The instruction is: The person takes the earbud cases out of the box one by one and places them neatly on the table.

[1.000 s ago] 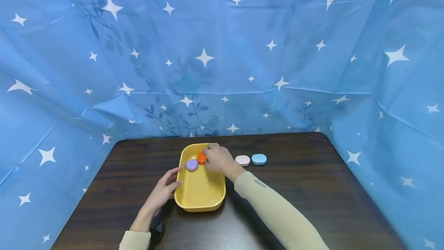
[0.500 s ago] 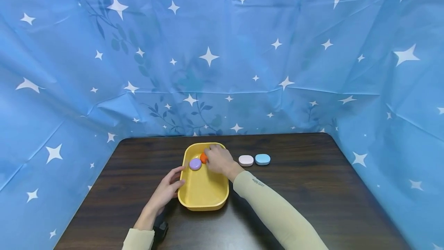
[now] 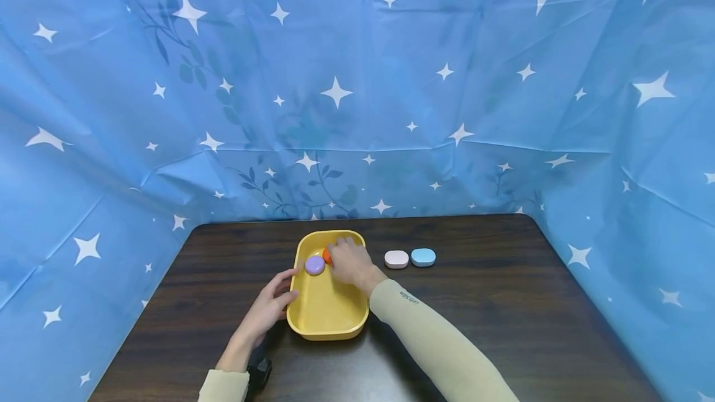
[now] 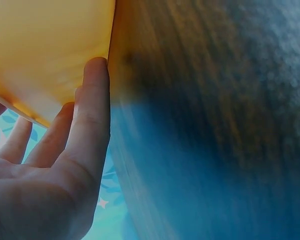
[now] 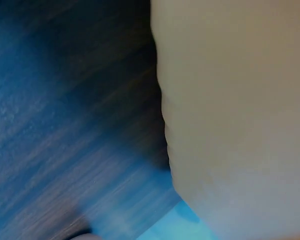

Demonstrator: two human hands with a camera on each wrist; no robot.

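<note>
A yellow tray (image 3: 328, 303) with raised walls stands on the table. Inside its far end lie a purple rounded piece (image 3: 314, 265) and an orange rounded piece (image 3: 327, 255), the latter partly covered by my right hand (image 3: 352, 262). That hand reaches over the tray's right wall with fingers bent downward at the far right corner; I cannot tell whether they hold anything. My left hand (image 3: 268, 304) touches the tray's left side. In the left wrist view its fingers (image 4: 92, 107) lie nearly straight against the yellow wall.
Right of the tray, a pale pink oval piece (image 3: 396, 259) and a light blue oval piece (image 3: 423, 257) lie side by side on the dark wooden table (image 3: 475, 303). A blue curtain (image 3: 357, 79) with white stars hangs behind the table. Mostly sleeve (image 5: 235, 110) fills the right wrist view.
My right hand has shifted slightly back toward me, with its forearm drawn a little to the left. The left hand keeps its place at the tray. The whole head view has shifted slightly.
</note>
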